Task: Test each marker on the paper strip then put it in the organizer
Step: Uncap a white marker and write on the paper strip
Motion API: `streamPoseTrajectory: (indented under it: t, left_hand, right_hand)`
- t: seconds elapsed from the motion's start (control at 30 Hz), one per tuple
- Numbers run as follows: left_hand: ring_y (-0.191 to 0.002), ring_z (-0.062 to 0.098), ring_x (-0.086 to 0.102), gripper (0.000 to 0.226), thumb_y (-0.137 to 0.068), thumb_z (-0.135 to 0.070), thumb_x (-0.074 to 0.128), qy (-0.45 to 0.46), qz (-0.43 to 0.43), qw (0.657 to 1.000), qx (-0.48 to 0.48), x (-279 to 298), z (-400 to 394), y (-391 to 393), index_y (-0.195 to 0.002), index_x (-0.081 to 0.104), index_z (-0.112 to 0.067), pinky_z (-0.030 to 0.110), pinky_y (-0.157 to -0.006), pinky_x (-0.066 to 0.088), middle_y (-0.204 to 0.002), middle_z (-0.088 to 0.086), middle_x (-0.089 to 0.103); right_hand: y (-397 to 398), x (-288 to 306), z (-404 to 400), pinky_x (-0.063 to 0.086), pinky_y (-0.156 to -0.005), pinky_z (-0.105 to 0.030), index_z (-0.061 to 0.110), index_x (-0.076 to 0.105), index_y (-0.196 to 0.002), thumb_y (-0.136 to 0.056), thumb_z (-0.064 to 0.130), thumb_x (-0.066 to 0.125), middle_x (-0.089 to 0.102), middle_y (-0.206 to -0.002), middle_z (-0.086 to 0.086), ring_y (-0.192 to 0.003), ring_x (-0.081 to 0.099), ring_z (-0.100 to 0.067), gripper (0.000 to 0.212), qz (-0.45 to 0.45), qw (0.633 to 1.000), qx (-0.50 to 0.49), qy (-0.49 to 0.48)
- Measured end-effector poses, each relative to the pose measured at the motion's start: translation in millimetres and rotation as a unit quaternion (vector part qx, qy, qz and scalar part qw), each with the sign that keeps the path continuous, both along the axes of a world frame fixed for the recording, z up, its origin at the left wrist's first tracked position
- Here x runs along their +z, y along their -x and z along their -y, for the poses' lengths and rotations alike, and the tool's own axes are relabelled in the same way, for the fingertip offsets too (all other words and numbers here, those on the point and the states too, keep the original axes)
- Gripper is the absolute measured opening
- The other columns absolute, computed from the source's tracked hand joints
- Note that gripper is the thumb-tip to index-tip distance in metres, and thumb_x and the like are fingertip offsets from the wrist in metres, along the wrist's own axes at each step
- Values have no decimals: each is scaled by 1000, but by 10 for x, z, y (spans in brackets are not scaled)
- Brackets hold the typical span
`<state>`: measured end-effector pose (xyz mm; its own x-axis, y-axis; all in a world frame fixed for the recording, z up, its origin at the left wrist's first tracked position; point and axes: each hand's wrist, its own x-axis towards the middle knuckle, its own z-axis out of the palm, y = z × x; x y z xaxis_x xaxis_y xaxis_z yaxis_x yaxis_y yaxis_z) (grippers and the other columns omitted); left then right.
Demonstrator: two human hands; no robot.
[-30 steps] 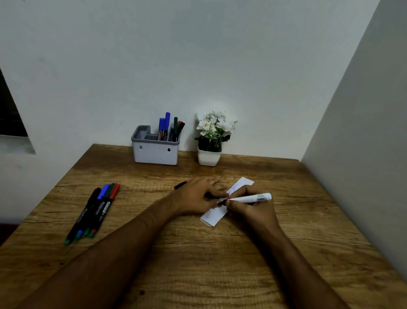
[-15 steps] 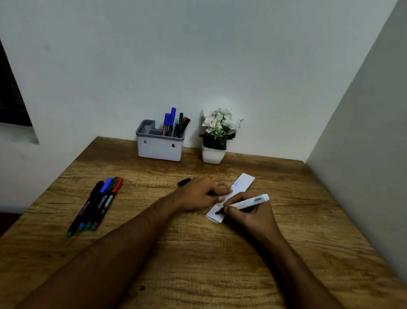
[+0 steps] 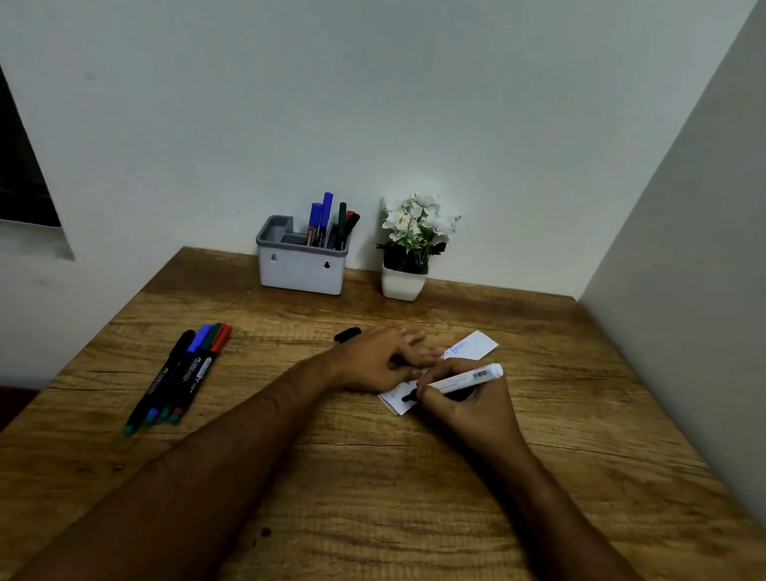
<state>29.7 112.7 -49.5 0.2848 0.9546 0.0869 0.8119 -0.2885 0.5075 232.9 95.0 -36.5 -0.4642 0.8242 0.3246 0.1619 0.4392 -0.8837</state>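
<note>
Fingers of the right hand (image 3: 468, 404) pinch a white-barrelled marker (image 3: 461, 381) in a writing grip, its dark tip down on the near end of the paper strip (image 3: 473, 345); the barrel leans back to the right, as a pen does in mid-stroke, so I judge the test scribble is under way. The left hand (image 3: 378, 361) lies across the strip's middle, palm down, its fingers spread and pressing, which pins the light paper against the drag of the tip; faint blue writing shows on the strip's far, uncovered end. A black cap (image 3: 347, 334) lies on the wooden table (image 3: 399, 521) just behind the left hand, probably this marker's own, left within reach for recapping. Four capped markers (image 3: 177, 377), black, blue, green and red, lie side by side at the left, apparently awaiting their turn; the grey organizer (image 3: 300, 267) stands against the back wall with several markers upright in its right compartment, beside a potted white flower (image 3: 410, 246).
</note>
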Motion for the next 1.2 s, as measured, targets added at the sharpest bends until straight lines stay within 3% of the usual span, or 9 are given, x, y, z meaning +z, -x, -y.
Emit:
streamPoseTrajectory:
  t: [0.1,0.2,0.27,0.43,0.53,0.77,0.93,1.1,1.2]
  left_hand:
    - [-147,6,19,40,-98,-23,59,-4,8,1000,-9,22,27,-11,-137,58,-34,30,-122,13,-158,-3,35]
    - [-146,5,19,42,-98,-23,59,-20,4,1000,-11,12,21,-14,-138,57,-36,33,-123,15,-158,-3,35]
    - [-143,0,19,41,-98,-23,59,-14,3,1000,-12,18,22,-2,-137,58,-36,31,-122,19,-156,-3,38]
    - [-149,24,26,41,-97,-28,58,-3,-19,1000,-2,3,0,-6,-135,57,-42,46,-119,28,-160,2,31]
    - [-150,24,25,43,-97,-24,58,-8,-22,1000,-1,0,1,-11,-135,57,-43,44,-120,26,-160,3,31]
    - [-150,23,23,40,-96,-28,60,-6,-3,1000,-5,16,11,-20,-134,59,-39,47,-121,25,-159,4,33]
    - [-150,24,24,40,-96,-24,60,-5,-5,1000,-2,28,27,-22,-134,59,-37,46,-121,25,-159,6,32]
    - [-150,23,23,42,-96,-23,60,0,-3,1000,4,56,40,-36,-136,57,-38,44,-121,24,-160,4,31]
    - [-150,24,23,42,-97,-25,59,-1,-11,1000,4,44,31,-40,-136,55,-41,43,-121,23,-160,3,31]
  right_hand:
    - [13,13,6,55,-64,-30,9,76,-71,-79,-4,73,76,-74,-3,-72,72,-19,16,5,1000,0,2]
    - [21,9,9,56,-64,-36,10,76,-71,-79,-2,74,76,-74,-4,-72,72,-22,15,15,1000,10,-9]
    - [24,2,14,53,-61,-32,12,76,-70,-78,1,76,75,-71,-3,-68,70,-19,14,22,1000,14,-18]
    - [11,11,20,51,-59,-27,13,74,-69,-74,10,76,74,-71,-1,-67,68,-14,6,13,1000,10,-1]
    - [22,10,9,53,-62,-32,10,76,-72,-78,-1,75,75,-73,-2,-69,70,-19,13,24,999,15,-18]
    - [10,-12,2,49,-58,-31,10,71,-66,-75,-1,75,72,-67,-4,-65,66,-26,14,22,1000,-6,-19]
    - [28,12,-1,51,-58,-24,13,73,-68,-77,1,75,73,-69,3,-64,67,-9,16,34,999,-23,-10]
    - [20,31,-13,51,-57,-18,13,75,-70,-77,-3,75,75,-71,6,-65,69,-5,18,36,999,-35,-6]
    - [24,22,-21,53,-58,-24,11,74,-70,-76,-1,76,76,-71,2,-66,70,-10,14,44,998,-43,-1]
